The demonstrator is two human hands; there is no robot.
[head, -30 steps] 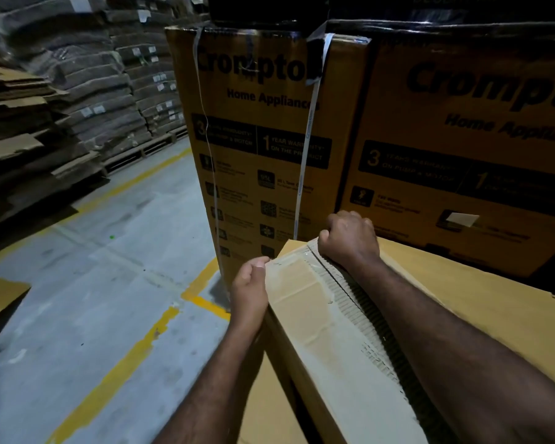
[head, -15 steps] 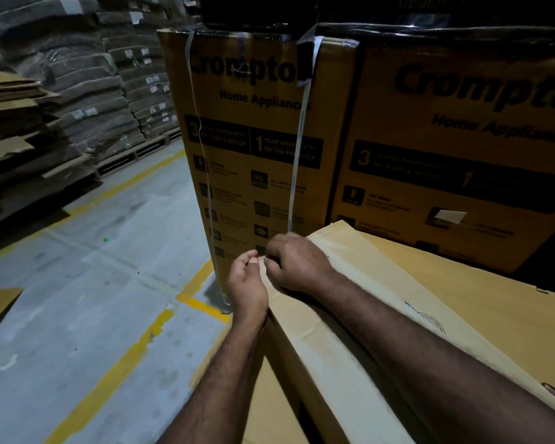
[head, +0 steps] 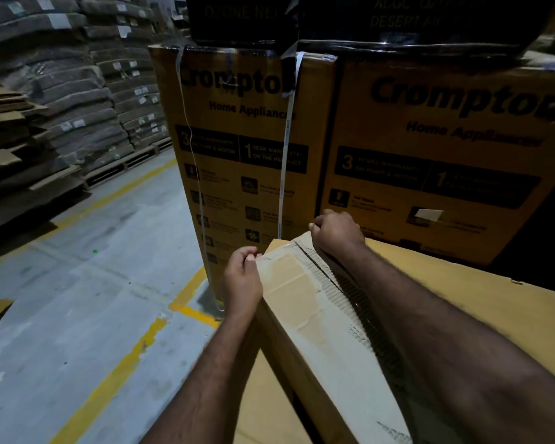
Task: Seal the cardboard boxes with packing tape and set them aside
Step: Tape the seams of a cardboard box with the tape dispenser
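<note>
Both hands work the far end of the box (head: 318,315): your left hand (head: 242,280) pinches the flap (head: 298,283) corner, your right hand (head: 337,232) is fisted on the edge beyond the open seam (head: 340,283). Close that seam flush and hold it down before taping; no tape roll shows. Box lies right of your left arm, under your right forearm, before the printed cartons (head: 247,149).

Tan cardboard box (head: 302,302), clear tape (head: 282,261) along torn near flap
</note>
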